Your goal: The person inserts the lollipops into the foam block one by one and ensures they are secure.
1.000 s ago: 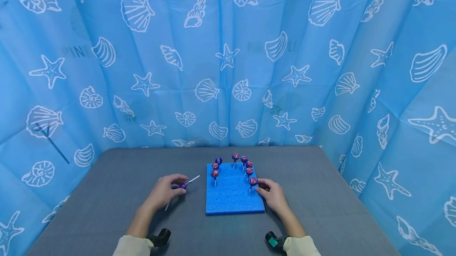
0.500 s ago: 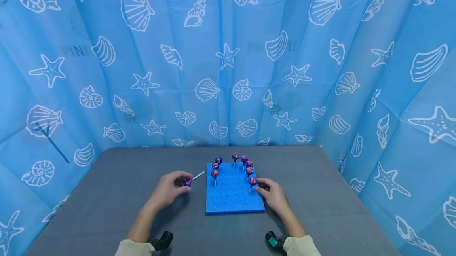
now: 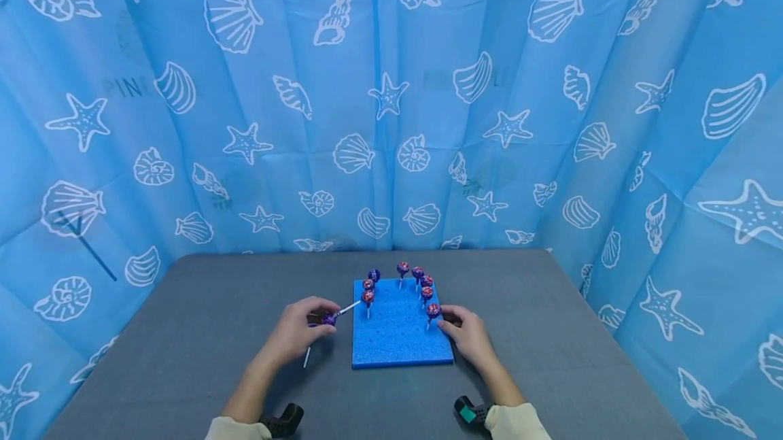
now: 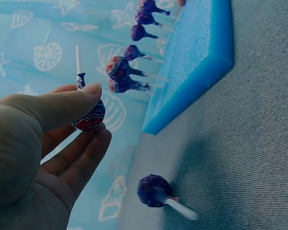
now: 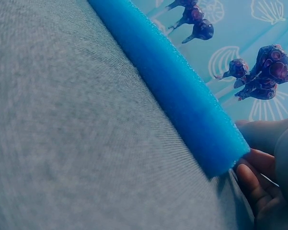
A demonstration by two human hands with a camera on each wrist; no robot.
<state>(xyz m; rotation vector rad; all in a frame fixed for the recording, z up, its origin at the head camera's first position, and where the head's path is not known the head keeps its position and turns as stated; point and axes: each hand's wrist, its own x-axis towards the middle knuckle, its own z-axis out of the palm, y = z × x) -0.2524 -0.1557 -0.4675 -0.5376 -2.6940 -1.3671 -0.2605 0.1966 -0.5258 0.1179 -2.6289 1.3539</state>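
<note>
A purple-wrapped lollipop is pinched by its head between the thumb and fingers of the left hand, its white stick pointing right toward the blue foam board, just off that board's left edge. A second lollipop lies flat on the grey table under that hand, its stick poking out toward the near side.

Seven lollipops stand upright in the foam: three along the far left, one at the far middle, three down the right side. The nearest right-hand one sits just beside the right hand, whose fingers curl against the board's right edge; whether they actually grip the foam I cannot tell.

A blue curtain printed with white shells and starfish hangs behind and at both sides of the table.
</note>
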